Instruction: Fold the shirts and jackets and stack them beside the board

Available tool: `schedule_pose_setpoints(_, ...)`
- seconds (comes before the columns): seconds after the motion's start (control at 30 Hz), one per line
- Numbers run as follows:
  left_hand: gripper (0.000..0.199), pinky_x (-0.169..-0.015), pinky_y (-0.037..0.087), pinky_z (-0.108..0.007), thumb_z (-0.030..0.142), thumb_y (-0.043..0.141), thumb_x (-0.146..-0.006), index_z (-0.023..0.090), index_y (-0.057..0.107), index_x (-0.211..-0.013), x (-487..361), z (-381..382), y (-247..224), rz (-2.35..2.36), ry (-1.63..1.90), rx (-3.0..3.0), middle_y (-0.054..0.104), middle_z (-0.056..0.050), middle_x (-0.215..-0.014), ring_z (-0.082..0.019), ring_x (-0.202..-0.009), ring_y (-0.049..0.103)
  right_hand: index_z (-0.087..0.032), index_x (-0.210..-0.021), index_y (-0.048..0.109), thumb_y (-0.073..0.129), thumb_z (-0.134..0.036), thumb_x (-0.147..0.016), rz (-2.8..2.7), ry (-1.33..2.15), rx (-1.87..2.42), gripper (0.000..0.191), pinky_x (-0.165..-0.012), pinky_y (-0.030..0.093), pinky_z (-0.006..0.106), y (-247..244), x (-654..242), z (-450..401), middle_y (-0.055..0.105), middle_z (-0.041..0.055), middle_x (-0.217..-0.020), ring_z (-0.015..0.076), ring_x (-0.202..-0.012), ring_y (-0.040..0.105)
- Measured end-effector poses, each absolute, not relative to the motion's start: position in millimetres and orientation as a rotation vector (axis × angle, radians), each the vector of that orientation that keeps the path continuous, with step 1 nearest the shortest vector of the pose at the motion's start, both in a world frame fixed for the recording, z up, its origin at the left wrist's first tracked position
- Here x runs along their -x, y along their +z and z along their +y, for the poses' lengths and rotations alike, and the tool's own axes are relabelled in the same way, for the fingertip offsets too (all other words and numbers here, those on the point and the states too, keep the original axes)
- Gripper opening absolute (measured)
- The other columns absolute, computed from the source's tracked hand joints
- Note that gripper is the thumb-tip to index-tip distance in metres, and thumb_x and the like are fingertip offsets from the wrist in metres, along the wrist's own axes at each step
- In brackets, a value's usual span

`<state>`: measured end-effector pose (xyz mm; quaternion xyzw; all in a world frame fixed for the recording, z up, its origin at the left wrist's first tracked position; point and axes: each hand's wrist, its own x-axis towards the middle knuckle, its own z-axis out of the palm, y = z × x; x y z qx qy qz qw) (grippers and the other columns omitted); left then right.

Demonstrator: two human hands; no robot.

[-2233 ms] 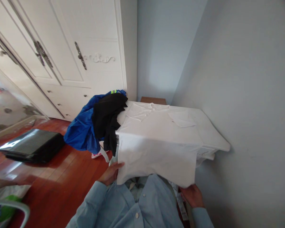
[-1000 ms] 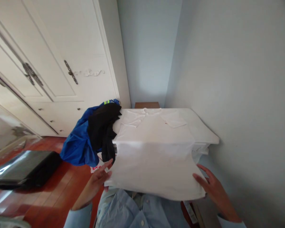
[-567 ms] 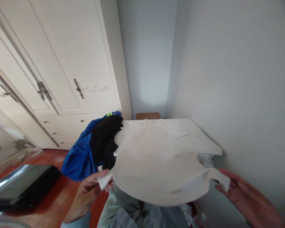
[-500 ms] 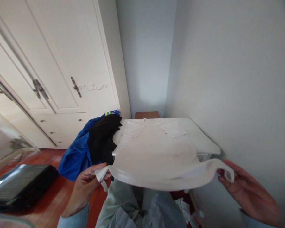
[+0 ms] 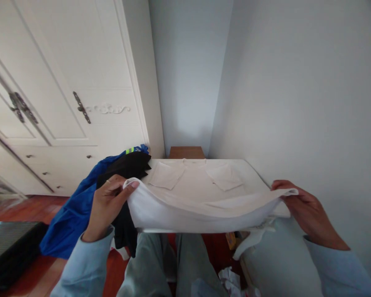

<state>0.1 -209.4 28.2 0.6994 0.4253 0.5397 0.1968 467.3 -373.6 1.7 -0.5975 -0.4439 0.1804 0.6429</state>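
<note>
On my feed, the left hand [image 5: 106, 204] is closed in a pinch, thumb against fingers, on one corner of the hem of the white T-shirt [image 5: 198, 206]. My right hand [image 5: 307, 210] is closed the same way on the opposite corner, out past the right side of the bench [image 5: 252, 175]. Between the two hands the hem hangs in a shallow curve, raised at both ends and sagging in the middle, near the bench's front edge. The upper part of the shirt lies flat on the white top, its collar at the far edge and a short sleeve spread on each side.

Just beside the shirt on the left, a black garment [image 5: 126, 165] drapes over the bench end and hangs down behind my left hand. It overlaps a blue garment [image 5: 77, 210] that has a yellow-green stripe near its top and reaches down toward the red wooden floor [image 5: 35, 208]. A flat black case [image 5: 17, 247] sits on that floor at the far left of the view, partly cut off. A white wardrobe [image 5: 111, 62] stands behind the clothes, and a brown wooden piece [image 5: 186, 152] shows beyond the bench's far edge. Below, crumpled white material [image 5: 230, 280] lies near the legs [image 5: 148, 264].
</note>
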Motion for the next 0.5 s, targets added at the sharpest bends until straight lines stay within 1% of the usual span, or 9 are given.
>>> schedule_pose_setpoints(0.03,0.030,-0.063,0.042,-0.025,0.046,0.073,-0.081,0.021,0.066,-0.068,-1,-202,32,1.168,1.502,-1.942,0.059,0.001,-0.072,-0.015,-0.070,0.053,-0.027,-0.076,0.073,0.083,-0.053,-0.066,-0.996,0.455,1.311,0.030,-0.078,0.054,0.031,5,-471,-367,0.073,0.0044,-0.103,0.0253,-0.099,0.065)
schedule_pose_setpoints(0.07,0.028,-0.065,0.043,-0.025,0.048,0.073,-0.080,0.021,0.069,-0.074,-2,-193,35,1.142,1.484,-1.899,0.063,0.000,-0.077,-0.016,-0.073,0.055,-0.027,-0.076,0.073,0.083,-0.054,-0.065,-0.965,0.508,1.279,0.031,-0.075,0.054,0.030,10,-475,-361,0.073,0.0044,-0.102,0.0246,-0.095,0.066)
schedule_pose_setpoints(0.13,0.032,-0.064,0.045,-0.026,0.051,0.074,-0.079,0.020,0.071,-0.082,-3,-173,39,1.084,1.410,-1.776,0.066,-0.002,-0.081,-0.017,-0.074,0.057,-0.028,-0.077,0.072,0.085,-0.054,-0.063,-0.902,0.597,1.266,0.033,-0.062,0.053,0.028,18,-482,-345,0.073,0.0033,-0.090,0.0213,-0.079,0.065)
schedule_pose_setpoints(0.2,0.034,-0.062,0.045,-0.026,0.053,0.075,-0.078,0.019,0.070,-0.083,-6,-150,42,1.020,1.325,-1.663,0.065,-0.002,-0.078,-0.016,-0.070,0.056,-0.028,-0.080,0.073,0.089,-0.052,-0.058,-0.878,0.644,1.300,0.036,-0.054,0.049,0.026,27,-490,-327,0.069,0.0008,-0.076,0.0175,-0.067,0.060)
schedule_pose_setpoints(0.23,0.035,-0.063,0.046,-0.026,0.052,0.076,-0.077,0.019,0.070,-0.083,-9,-138,43,0.989,1.281,-1.627,0.066,-0.002,-0.078,-0.016,-0.070,0.057,-0.028,-0.082,0.073,0.091,-0.051,-0.056,-0.884,0.671,1.322,0.039,-0.053,0.048,0.025,31,-493,-316,0.068,0.0001,-0.074,0.0165,-0.064,0.059)
schedule_pose_setpoints(0.33,0.036,-0.066,0.049,-0.027,0.050,0.081,-0.074,0.017,0.071,-0.085,-24,-100,47,0.946,1.166,-1.549,0.070,-0.003,-0.081,-0.017,-0.071,0.061,-0.025,-0.084,0.074,0.094,-0.050,-0.053,-0.931,0.769,1.385,0.044,-0.056,0.048,0.024,41,-501,-282,0.070,0.0010,-0.076,0.0155,-0.065,0.059)
schedule_pose_setpoints(0.5,0.047,-0.068,0.053,-0.030,0.054,0.086,-0.062,0.014,0.074,-0.083,-54,-32,45,1.021,0.850,-1.518,0.073,-0.006,-0.081,-0.019,-0.071,0.066,-0.020,-0.077,0.074,0.094,-0.055,-0.051,-1.011,0.899,1.472,0.048,-0.059,0.049,0.026,46,-521,-223,0.071,0.0031,-0.075,0.0165,-0.066,0.060)
